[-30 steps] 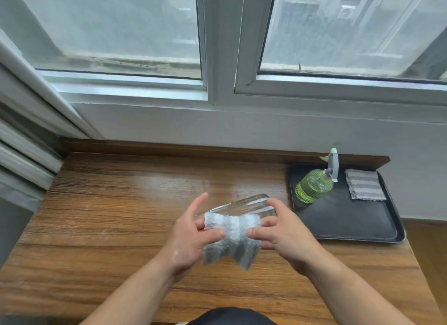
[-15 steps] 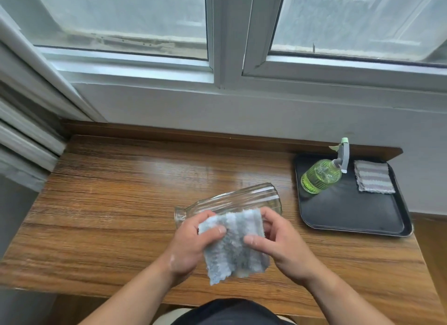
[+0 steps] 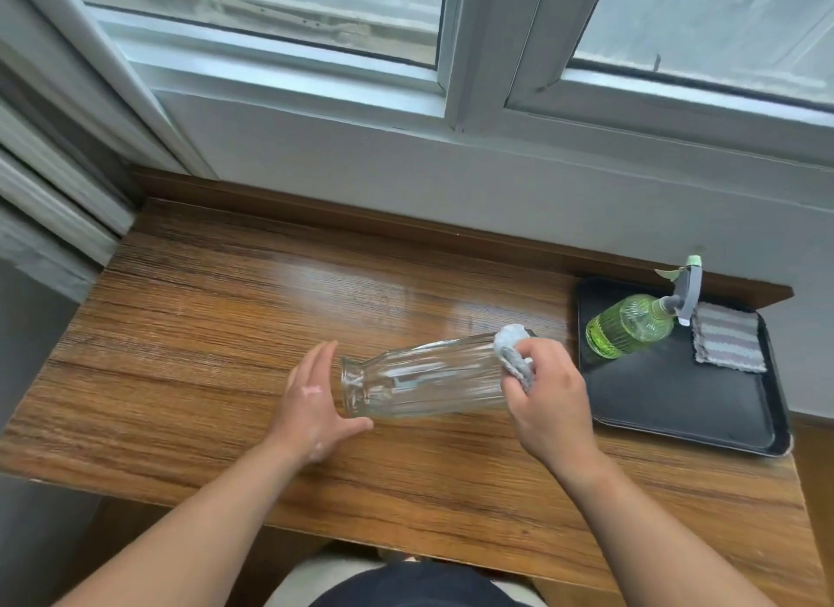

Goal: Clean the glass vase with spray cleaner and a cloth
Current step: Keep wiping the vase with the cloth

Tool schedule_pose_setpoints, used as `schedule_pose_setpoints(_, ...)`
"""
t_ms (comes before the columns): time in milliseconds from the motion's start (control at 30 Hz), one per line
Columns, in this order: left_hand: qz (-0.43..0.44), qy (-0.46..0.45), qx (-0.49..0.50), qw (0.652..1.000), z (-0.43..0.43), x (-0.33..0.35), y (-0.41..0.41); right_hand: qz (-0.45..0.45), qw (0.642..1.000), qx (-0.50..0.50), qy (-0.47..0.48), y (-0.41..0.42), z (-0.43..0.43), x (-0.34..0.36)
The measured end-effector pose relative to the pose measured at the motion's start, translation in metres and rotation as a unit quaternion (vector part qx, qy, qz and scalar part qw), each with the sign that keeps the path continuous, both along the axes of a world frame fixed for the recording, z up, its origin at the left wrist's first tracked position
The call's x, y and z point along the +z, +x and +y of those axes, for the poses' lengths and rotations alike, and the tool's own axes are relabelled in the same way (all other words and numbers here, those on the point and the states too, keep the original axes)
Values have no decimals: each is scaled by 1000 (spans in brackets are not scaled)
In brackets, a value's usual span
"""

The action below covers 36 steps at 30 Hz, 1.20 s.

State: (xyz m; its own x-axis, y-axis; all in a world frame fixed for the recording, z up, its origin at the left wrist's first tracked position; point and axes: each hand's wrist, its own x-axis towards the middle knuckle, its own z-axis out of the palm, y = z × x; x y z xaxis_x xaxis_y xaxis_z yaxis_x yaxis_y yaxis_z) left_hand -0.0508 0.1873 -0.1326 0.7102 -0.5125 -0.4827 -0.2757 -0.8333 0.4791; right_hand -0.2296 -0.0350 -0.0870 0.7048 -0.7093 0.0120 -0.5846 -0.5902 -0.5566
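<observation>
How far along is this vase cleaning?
The green spray bottle is back on the black tray, so spraying looks done. Wiping is in hand: the right hand presses a bunched grey cloth on the base end of the ribbed clear glass vase, with the flat left hand at its mouth. Standing it upright remains.

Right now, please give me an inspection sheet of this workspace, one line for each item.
Surface: wooden table, bare on its left part.
Job's things: glass vase held sideways, mouth to the left; cloth bunched at its base; spray bottle on the black tray.
Clutter: folded spare cloth on the tray.
Hands: left hand open, flat against the vase mouth; right hand grips the cloth.
Cables: nothing seen.
Surroundings: window behind the table.
</observation>
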Motion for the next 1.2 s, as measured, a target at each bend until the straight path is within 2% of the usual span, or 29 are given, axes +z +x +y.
schedule_pose_setpoints(133,15,46,-83,995,-10,-20,17,104,988,72,-90,18,15,-53)
schedule_pose_setpoints(300,-10,22,-117,993,-10,-34,19,122,976,131,-126,25,44,-75)
schedule_pose_setpoints(467,-33,-12,-126,991,0,-51,19,101,950,266,-128,59,124,-94)
schedule_pose_setpoints(567,-41,-19,-130,990,1,-47,20,95,935,302,-159,52,117,-101)
schedule_pose_setpoints(633,-33,-11,-130,991,-1,-40,18,113,939,277,-169,28,87,-99)
schedule_pose_setpoints(767,-23,2,-121,992,-4,-39,16,142,970,110,-163,-22,8,-90)
schedule_pose_setpoints(867,-20,4,-118,993,-4,-39,16,142,978,55,-144,-19,9,-90)
schedule_pose_setpoints(933,-23,8,-121,992,-4,-37,16,124,978,79,-150,1,45,-93)
schedule_pose_setpoints(1067,-36,1,-132,991,-2,-39,16,86,950,247,-171,40,120,-102)
schedule_pose_setpoints(1133,-39,-2,-133,990,-2,-39,16,79,936,291,-183,40,120,-104)
schedule_pose_setpoints(1200,-32,-2,-125,992,-2,-38,15,85,935,290,-184,25,98,-102)
